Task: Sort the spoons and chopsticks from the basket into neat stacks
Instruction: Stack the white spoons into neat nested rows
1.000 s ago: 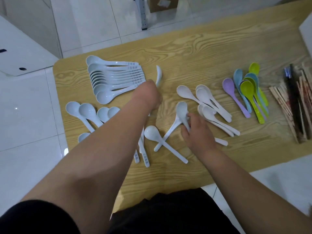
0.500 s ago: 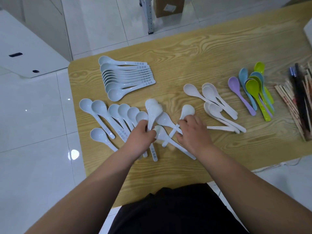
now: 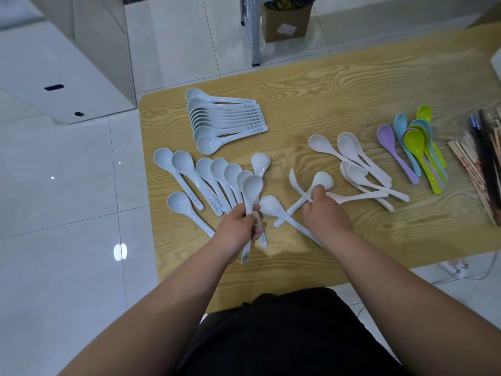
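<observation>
On the wooden table (image 3: 311, 104) a neat stack of pale blue spoons (image 3: 225, 120) lies at the back left. Several loose pale blue spoons (image 3: 206, 180) fan out below it. My left hand (image 3: 238, 232) grips the handle of a pale blue spoon (image 3: 252, 185), bowl pointing away from me. My right hand (image 3: 324, 213) pinches a white spoon (image 3: 321, 180) near its bowl, over another crossed white spoon (image 3: 273, 206). A group of white spoons (image 3: 355, 164) lies to the right, then coloured spoons (image 3: 414, 142) and chopsticks (image 3: 479, 164) at the far right.
A white object (image 3: 497, 63) pokes in at the table's right edge. A cardboard box (image 3: 287, 20) and a metal leg (image 3: 254, 31) stand on the tiled floor beyond the table. A white cabinet (image 3: 54, 63) is at the left. A cable (image 3: 461, 270) lies on the floor.
My left hand came back from the far stack to the loose pale blue spoons and took one by the handle. My right hand stayed at the crossed white spoons, shifting slightly.
</observation>
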### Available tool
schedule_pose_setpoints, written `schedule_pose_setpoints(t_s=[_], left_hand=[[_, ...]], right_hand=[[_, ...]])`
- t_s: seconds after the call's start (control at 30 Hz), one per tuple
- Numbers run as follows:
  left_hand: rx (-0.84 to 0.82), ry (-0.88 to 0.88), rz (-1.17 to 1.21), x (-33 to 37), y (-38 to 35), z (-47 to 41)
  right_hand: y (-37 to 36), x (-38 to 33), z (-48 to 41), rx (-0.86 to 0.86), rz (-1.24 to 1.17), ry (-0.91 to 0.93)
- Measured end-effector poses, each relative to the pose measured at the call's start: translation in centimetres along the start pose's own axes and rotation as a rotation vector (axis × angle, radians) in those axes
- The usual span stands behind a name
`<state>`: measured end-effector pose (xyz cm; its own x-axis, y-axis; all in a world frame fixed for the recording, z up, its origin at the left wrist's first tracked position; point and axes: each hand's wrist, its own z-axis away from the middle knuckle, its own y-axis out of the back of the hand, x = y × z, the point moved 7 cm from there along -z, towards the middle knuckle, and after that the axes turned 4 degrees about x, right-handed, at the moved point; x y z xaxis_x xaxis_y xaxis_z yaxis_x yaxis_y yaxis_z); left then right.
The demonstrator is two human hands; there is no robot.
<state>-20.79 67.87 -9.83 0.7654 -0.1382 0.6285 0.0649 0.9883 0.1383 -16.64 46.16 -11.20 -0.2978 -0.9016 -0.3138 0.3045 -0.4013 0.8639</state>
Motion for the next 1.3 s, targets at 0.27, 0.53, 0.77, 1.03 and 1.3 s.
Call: schedule_pose_setpoints(t_s=[0.27, 0.53, 0.77, 1.03, 1.3], left_hand=[[-0.029, 0.042, 0.245, -1.9, 0.2, 0.9], [-0.082, 0.084, 0.432, -2.4, 0.8, 2.7], [-0.113, 0.054, 0.496, -2.6, 1.6, 4.0], [-0.290, -0.009, 0.584, -1.6, -0.3, 7.1], [-0.246, -0.010, 0.650, -0.8, -1.7, 8.4]], right_hand=[[-2.1, -2.0, -1.4, -0.101, 0.105, -0.093], [-1.4, -2.3, -0.1, -0.127, 0.036, -0.157], [2.5, -2.8, 2.4, 0.025, -0.232, -0.079], [2.6, -8.7, 13.1, -0.190, -0.542, 0.151], [3.6, -7.4, 12.5, -0.157, -0.596, 0.248]])
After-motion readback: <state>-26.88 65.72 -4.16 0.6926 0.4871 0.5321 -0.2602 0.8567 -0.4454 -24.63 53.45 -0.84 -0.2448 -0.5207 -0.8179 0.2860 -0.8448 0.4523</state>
